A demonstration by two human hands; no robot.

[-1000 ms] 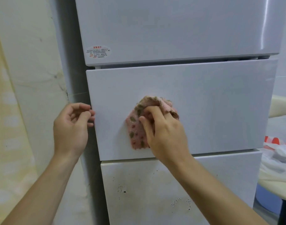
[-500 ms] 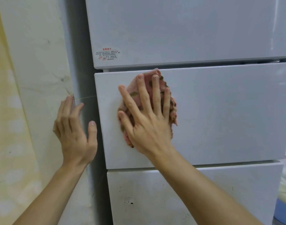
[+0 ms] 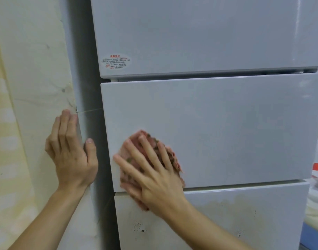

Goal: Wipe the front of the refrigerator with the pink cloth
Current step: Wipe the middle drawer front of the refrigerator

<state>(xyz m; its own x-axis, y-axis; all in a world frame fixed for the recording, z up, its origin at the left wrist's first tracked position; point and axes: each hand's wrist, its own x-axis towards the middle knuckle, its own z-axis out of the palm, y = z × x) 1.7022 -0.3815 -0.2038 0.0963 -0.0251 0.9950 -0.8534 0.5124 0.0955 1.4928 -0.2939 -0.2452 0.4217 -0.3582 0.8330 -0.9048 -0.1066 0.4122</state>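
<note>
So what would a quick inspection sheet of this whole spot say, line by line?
Surface: pale grey refrigerator front, three panels; dark specks and a stain on the bottom panel.
Job's things: crumpled pink patterned cloth pressed low on the middle panel's left end.
Clutter: oval red-print sticker on the top panel.
Hands: right hand flat on cloth, fingers spread; left hand flat against the fridge's side.
Cables: nothing seen.
Surroundings: cream wall at left, scuffed; white items at right edge.

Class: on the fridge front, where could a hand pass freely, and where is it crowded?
Free: the middle drawer right of the pink cloth, and the top door beyond its sticker. Crowded: the drawer's lower-left corner, under the right hand, beside the left hand.
</note>
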